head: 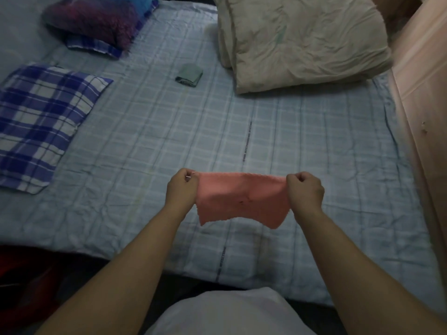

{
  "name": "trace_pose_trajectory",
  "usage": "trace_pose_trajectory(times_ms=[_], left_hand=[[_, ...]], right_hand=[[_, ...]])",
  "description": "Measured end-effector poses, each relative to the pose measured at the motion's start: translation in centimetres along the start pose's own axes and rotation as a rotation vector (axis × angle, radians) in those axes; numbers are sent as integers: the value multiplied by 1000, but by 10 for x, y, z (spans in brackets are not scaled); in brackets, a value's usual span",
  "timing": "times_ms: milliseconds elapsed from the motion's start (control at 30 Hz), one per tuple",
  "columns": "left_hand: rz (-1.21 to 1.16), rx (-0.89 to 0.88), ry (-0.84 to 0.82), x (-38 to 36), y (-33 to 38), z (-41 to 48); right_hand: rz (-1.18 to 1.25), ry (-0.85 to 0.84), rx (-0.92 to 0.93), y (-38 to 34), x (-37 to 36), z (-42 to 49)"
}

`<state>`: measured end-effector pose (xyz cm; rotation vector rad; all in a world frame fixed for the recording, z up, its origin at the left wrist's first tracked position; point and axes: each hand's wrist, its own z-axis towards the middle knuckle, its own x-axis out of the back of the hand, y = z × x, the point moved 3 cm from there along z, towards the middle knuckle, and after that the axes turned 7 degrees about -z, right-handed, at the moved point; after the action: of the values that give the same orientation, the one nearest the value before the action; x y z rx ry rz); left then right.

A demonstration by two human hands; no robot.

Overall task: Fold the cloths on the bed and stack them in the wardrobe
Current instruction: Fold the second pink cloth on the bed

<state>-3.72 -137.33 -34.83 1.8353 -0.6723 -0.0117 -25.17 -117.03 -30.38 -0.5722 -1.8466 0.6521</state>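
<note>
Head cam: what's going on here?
A person stands at the bed and holds a pink cloth stretched between both hands. The left hand pinches one upper corner and the right hand the other. The cloth hangs spread out above the sheet and is not laid down. Farther up the bed a small grey-green cloth lies already folded, near the cream duvet.

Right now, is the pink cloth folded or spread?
Spread: left hand and right hand pinch the cloth by its top corners, stretched flat, hanging above the bed. Whether it is doubled, cannot tell.
</note>
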Motion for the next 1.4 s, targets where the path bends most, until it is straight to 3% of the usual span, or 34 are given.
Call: trace_pose_trajectory(times_ms=[400,700,1033,1233,1333,1400], left_hand=[[142,25,5,-53,-27,94],[178,-64,18,-127,-78,214],[178,-112,50,-153,-127,297],[320,-187,31,-164,-137,321],[380,-212,108,-169,-135,313],[454,-392,212,-169,-128,295]], right_hand=[[-121,-71,-69,29,-70,93],[-200,-115,69,56,-170,222],[-343,-94,241,77,-223,288],[-372,-78,263,90,-242,305],[-386,-36,270,95,-245,301],[-397,46,319,97,-243,289]])
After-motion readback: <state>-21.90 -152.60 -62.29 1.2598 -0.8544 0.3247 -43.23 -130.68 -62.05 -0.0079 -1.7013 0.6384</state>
